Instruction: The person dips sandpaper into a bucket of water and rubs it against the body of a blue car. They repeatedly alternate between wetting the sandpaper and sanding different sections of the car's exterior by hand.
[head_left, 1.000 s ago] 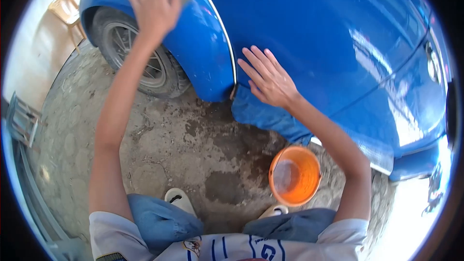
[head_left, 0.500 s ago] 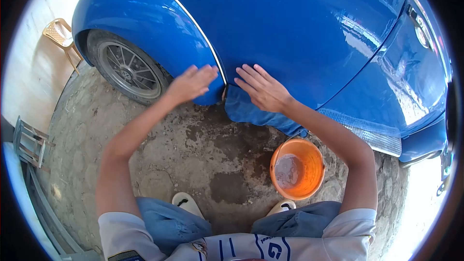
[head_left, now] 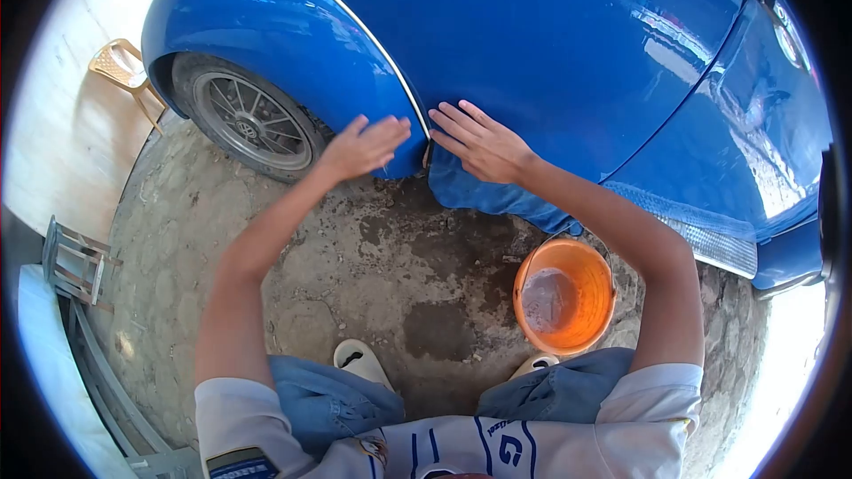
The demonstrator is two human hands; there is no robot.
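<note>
A blue car (head_left: 550, 35) fills the upper part of the view. My left hand (head_left: 366, 147) is over the lower rear of its fender (head_left: 266, 13), fingers extended and holding nothing. Just right of the pale trim strip, my right hand (head_left: 482, 144) lies at the lower body panel with its fingers spread, also empty. Whether either palm touches the paint is hard to tell. Below my right hand a blue cloth (head_left: 479, 195) hangs along the car's lower edge.
An orange bucket (head_left: 565, 297) with cloudy liquid stands on the stained ground near my right foot. A spoked wheel (head_left: 252, 124) is under the fender. At the left are a tan chair (head_left: 120, 65) and a wooden stool (head_left: 78, 263).
The view has shifted, so the car, bucket and chair appear slightly farther right. Both hands keep nearly the same pose, with my right hand a little nearer the trim strip.
</note>
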